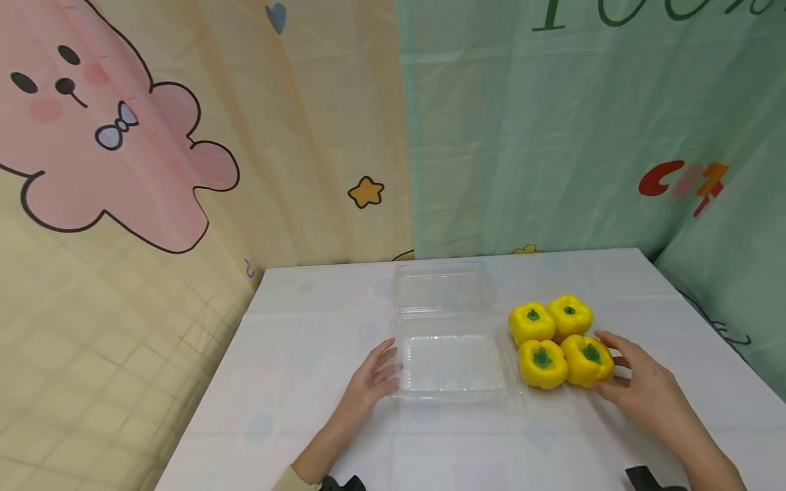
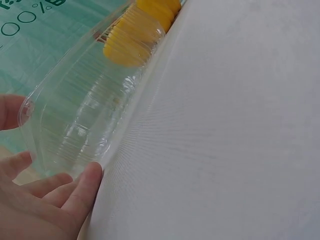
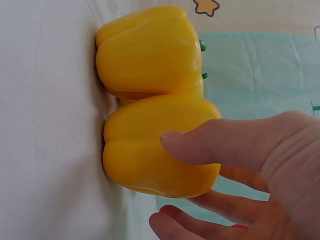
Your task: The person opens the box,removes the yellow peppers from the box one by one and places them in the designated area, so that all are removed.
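Several yellow bell peppers with green stems stand close together on the right of the table. My right hand [image 1: 645,385] is at the nearest right bell pepper [image 1: 588,360], its thumb on the near side and its fingers round the far side. In the right wrist view the thumb [image 3: 200,142] lies against this pepper, which rests on the table. Left of the peppers lies a clear plastic clamshell box [image 1: 454,394], its lid [image 1: 445,286] folded back away from me. My left hand [image 1: 371,378] touches the box's left edge with loosely spread fingers.
A white-covered table [image 1: 276,389] bears everything. Behind it hangs a curtain [image 1: 319,136], beige on the left and green on the right. The remaining bell peppers [image 1: 531,322] stand beside the box's right edge.
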`<state>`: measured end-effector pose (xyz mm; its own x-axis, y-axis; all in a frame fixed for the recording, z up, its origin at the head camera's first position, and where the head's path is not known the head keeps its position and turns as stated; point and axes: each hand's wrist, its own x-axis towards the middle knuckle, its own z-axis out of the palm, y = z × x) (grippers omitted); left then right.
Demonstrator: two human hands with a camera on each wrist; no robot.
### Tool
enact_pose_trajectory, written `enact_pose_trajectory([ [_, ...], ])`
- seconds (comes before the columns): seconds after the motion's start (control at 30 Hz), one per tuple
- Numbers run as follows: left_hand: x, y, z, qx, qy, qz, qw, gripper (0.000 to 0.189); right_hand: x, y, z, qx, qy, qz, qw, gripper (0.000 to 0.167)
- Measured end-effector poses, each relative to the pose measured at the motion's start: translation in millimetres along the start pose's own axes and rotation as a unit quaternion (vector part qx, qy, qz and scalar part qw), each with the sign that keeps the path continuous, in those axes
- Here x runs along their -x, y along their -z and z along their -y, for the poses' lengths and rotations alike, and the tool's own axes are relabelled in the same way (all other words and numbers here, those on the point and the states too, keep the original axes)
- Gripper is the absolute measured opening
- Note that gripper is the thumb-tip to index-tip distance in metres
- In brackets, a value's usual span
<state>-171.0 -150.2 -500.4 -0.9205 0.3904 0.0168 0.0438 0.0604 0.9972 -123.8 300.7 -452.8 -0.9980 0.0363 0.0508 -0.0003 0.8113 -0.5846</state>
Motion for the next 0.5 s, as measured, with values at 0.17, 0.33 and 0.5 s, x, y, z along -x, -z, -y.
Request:
enact_pose_trajectory([
  [0.17,3.3,3.7,-0.3,-0.001,0.0,0.002,1.0,0.068,2.4,3,1,0.005,-0.002,0.008,1.0,0.093],
  [0.33,3.3,9.6,-5.2,-0.008,-0.006,-0.02,0.9997,0.066,8.1,12,4,0.035,0.009,-0.01,0.9993,0.092],
  [0.5,4.6,18.3,-15.7,-0.024,-0.028,-0.065,0.9972,0.063,12.6,22,6,0.064,0.043,-0.046,0.9959,0.089],
])
